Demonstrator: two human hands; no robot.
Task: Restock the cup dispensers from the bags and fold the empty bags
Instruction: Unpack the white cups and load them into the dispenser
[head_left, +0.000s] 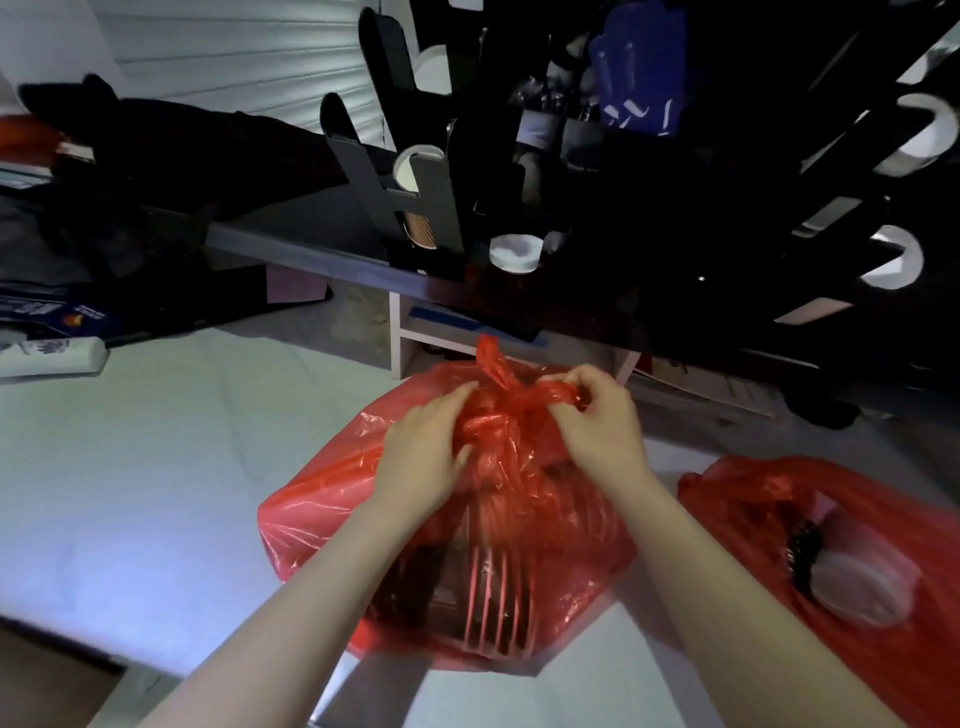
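- Two bags counted: a knotted red translucent plastic bag (311, 525) in the middle of the view, and a second red translucent plastic bag (857, 509) to its right, apart from it.
- One knot of twisted red handles (491, 423) at the far end of the middle bag, with one loose tail (488, 358) standing upright above it.
- Two bare hands, one on each side of that knot: left hand (421, 457) touching its left side, right hand (597, 421) just right of it.
- Left fingers (447, 405) nearly straight, laid flat on the plastic beside the knot, thumb pressed against the knot; nothing enclosed.
- Right fingers (566, 400) curled tight, pinching a loop of the red handle against the thumb.
- Long axis of the middle bag running from near the camera away toward the counter; knotted end pointing away and a little upward, bulging bottom nearest the camera.
- Through its plastic: a dark ribbed stack (493, 603) lying along the same axis, count unreadable.
- Through the second bag: one white round stack (852, 582), with something dark beside it, too blurred to name.
- Beneath both bags: a pale white wrinkled sheet-covered surface (156, 467).
- Beyond, on a dark counter (337, 257): two black slotted cup dispenser racks, one left of centre (415, 197), one at far right (857, 171), white curved rims showing in their slots, and one white round cup-like piece (515, 253) between them.
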